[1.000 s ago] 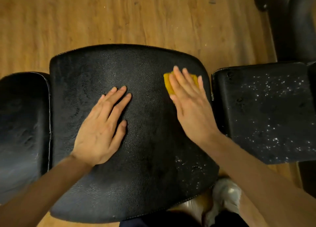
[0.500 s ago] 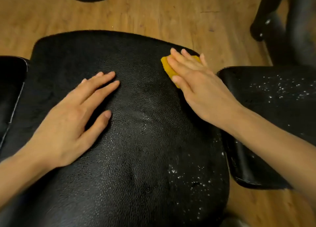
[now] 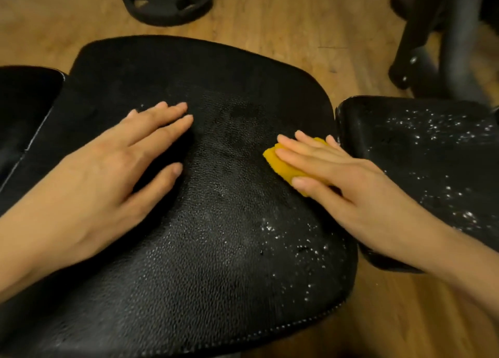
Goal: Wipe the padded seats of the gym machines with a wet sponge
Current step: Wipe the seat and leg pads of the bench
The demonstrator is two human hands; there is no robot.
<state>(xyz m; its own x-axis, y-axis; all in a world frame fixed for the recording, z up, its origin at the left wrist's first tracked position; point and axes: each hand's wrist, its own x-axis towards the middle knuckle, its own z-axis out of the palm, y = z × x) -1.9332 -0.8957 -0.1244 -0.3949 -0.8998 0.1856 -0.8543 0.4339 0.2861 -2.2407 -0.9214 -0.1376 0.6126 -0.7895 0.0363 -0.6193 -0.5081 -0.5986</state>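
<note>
A wide black padded seat (image 3: 216,249) fills the middle of the view, its textured surface wet, with white droplets near its right side. My right hand (image 3: 343,179) presses flat on a yellow sponge (image 3: 280,163) close to the seat's right edge, fingers over it and thumb at its near side. My left hand (image 3: 108,168) lies flat on the left half of the seat, fingers spread, holding nothing. A second black pad (image 3: 432,163) to the right is speckled with white droplets. A third pad (image 3: 21,109) shows at the left edge.
A black weight plate (image 3: 167,1) lies on the wooden floor (image 3: 297,28) beyond the seat. Dark machine legs and a frame (image 3: 437,39) stand at the upper right. Narrow gaps separate the three pads.
My right hand has slid the sponge back toward me along the seat's right side. The view has tilted forward, bringing the weight plate into sight. My left hand stays flat on the seat.
</note>
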